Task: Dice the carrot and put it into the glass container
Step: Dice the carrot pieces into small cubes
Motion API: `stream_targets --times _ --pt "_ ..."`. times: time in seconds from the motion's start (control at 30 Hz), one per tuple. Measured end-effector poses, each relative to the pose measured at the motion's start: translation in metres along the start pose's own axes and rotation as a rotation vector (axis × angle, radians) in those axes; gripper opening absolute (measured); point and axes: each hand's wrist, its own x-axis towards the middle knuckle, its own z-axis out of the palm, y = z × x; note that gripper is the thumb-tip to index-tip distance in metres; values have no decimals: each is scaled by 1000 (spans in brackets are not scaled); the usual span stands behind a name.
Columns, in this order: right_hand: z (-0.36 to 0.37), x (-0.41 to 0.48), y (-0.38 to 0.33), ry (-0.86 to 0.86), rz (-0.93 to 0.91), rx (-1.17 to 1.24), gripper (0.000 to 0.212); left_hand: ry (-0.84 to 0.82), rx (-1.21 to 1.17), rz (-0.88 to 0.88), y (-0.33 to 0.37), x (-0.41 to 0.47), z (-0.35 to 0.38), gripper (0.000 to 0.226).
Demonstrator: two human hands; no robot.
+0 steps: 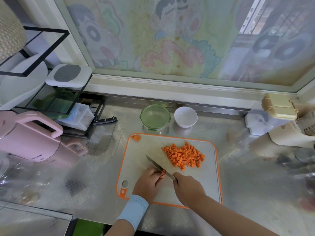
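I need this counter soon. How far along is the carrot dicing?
Mostly done: a pile of carrot cubes lies on the cutting board. In hand: the left hand pins a small carrot piece while the right hand cuts it with the knife. Left: the glass container behind the board holds no carrot, so all the dice need moving in.

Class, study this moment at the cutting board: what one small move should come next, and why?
Probably bring the knife down through the small carrot remnant that the left hand holds on the cutting board. The right hand grips the handle, the blade is at that piece, and the glass container holds no carrot.
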Motion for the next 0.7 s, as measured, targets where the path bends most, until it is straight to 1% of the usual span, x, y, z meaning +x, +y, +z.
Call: stream_targets --times 0.07,0.2,0.33,0.47,0.7 --pt "0 0 0 10 -4 4 24 26 -37 -27 2 0 -1 25" --pt "-2 0 1 -10 5 3 24 8 -39 38 -3 -2 1 17" --pt "-2 1 -1 -26 9 10 22 46 -20 41 -1 0 5 24" --pt "-2 1 -4 -20 -6 6 22 55 -10 43 -1 0 5 26" --pt "-1 -7 -8 22 -29 -94 30 74 60 122 -2 1 7 24"
